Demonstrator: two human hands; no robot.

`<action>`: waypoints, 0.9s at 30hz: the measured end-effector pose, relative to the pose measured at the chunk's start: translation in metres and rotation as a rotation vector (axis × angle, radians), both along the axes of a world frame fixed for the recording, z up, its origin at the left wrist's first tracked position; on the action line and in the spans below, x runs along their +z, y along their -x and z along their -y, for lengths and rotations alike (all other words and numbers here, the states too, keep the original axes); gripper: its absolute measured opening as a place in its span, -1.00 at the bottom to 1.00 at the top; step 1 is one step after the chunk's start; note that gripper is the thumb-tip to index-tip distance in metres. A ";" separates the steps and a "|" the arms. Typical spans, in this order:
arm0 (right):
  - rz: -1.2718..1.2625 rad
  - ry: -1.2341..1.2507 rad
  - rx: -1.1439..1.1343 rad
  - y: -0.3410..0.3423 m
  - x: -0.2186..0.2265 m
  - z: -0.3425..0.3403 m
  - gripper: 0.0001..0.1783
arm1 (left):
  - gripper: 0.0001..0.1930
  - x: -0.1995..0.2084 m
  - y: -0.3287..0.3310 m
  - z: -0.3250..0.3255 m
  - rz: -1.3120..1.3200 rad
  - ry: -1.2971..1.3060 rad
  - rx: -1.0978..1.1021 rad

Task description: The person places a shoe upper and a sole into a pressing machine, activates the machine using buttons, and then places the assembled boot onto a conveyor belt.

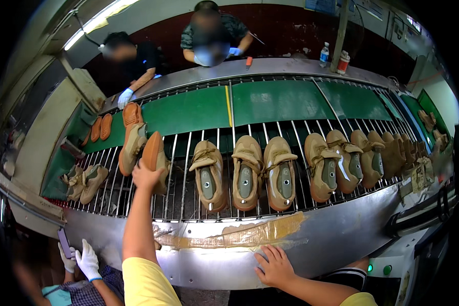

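My left hand (147,176) reaches over the rack, its fingers closed on the lower part of a tan shoe (155,149) tipped so its orange sole shows. Left of it, another tan shoe (133,142) stands on its side against the rods, touching or nearly touching an orange sole (132,113) above it. On the near metal ledge (209,268), my right hand (275,266) lies flat with fingers apart and nothing in it. Right of the held shoe sits a single laced tan shoe (207,176), then a pair of tan shoes (246,173), toes pointing away.
More tan shoes (321,168) line the metal-rod conveyor to the right; a pair (92,183) lies far left beside orange soles (105,126). Green panels (275,100) run behind. Two people work across the line. At lower left, a person's gloved hands (88,260) hold a phone (65,242).
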State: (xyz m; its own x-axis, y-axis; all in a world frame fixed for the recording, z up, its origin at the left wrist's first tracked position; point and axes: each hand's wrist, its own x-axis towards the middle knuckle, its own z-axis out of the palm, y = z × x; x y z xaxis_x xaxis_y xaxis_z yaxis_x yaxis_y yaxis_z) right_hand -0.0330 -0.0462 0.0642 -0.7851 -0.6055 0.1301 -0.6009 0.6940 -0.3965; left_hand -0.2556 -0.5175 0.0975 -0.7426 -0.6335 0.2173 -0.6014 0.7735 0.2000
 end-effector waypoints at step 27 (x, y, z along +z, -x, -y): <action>1.196 1.217 -0.064 -0.094 0.062 -0.039 -0.09 | -0.26 0.041 -0.409 -0.304 -0.550 -2.385 -0.438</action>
